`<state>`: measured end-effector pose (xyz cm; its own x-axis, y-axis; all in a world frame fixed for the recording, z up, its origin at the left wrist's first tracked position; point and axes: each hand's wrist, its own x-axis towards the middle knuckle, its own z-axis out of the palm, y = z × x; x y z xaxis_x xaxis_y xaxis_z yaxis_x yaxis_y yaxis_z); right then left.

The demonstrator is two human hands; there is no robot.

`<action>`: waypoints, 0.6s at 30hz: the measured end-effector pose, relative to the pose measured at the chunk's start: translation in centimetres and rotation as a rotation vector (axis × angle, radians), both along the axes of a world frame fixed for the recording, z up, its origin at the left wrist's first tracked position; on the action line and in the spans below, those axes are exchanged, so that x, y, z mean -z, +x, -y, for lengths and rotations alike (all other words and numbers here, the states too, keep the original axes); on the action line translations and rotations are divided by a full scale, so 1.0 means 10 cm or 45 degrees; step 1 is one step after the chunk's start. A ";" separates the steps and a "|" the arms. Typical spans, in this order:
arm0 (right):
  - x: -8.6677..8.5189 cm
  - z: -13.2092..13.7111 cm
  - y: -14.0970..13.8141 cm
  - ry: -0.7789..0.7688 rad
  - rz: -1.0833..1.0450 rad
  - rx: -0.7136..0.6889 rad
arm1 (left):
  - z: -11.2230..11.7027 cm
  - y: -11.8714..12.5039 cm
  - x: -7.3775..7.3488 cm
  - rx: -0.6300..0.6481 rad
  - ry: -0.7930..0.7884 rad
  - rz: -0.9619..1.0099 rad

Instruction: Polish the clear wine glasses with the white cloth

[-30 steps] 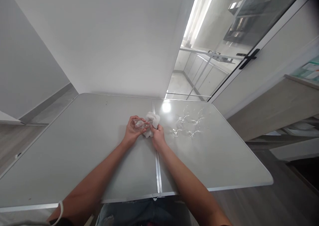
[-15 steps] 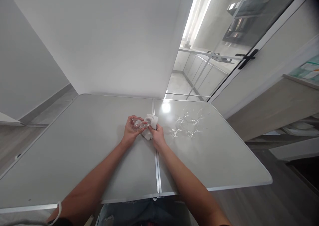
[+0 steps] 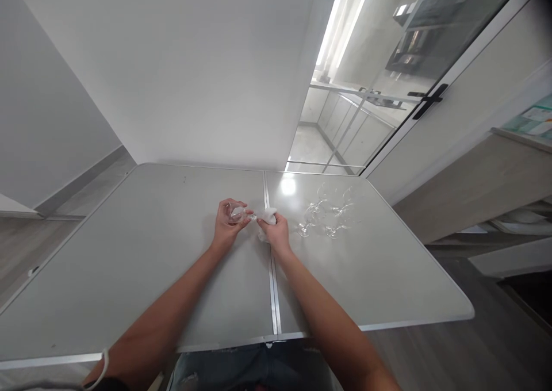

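My left hand (image 3: 227, 227) is closed around the bowl of a clear stemmed glass (image 3: 236, 213), held on its side above the grey table (image 3: 129, 253). My right hand (image 3: 276, 230) grips a crumpled white cloth (image 3: 268, 216) against the glass's stem end. Both hands meet near the table's middle seam. The stem and foot of the glass are mostly hidden by the cloth.
Several clear stemmed glasses (image 3: 328, 213) stand on the right half of the table, a short way right of my right hand. A white wall rises behind the table. A glass door (image 3: 388, 80) and a wooden cabinet (image 3: 483, 178) are to the right.
My right hand has shifted a little right and bunched the cloth smaller in its grip. The left hand has kept its hold on the glass, almost unmoved.
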<state>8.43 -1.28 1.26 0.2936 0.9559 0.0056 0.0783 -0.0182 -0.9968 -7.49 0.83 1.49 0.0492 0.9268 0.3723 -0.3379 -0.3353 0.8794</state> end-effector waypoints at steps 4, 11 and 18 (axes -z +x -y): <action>-0.12 0.07 -0.02 0.305 0.235 -0.029 | -0.06 -0.04 0.06 -0.120 -0.018 -0.061; -0.24 0.16 -0.06 0.347 0.012 -0.373 | -0.10 -0.06 0.12 -0.138 -0.028 -0.131; -0.16 0.16 -0.13 0.254 0.431 -0.449 | -0.07 -0.05 0.13 0.159 -0.023 -0.065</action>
<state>7.10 -2.91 2.85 -0.0955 0.9670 0.2363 0.3636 0.2549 -0.8960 -7.97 1.58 0.15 0.1832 0.9189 0.3494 -0.3311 -0.2770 0.9020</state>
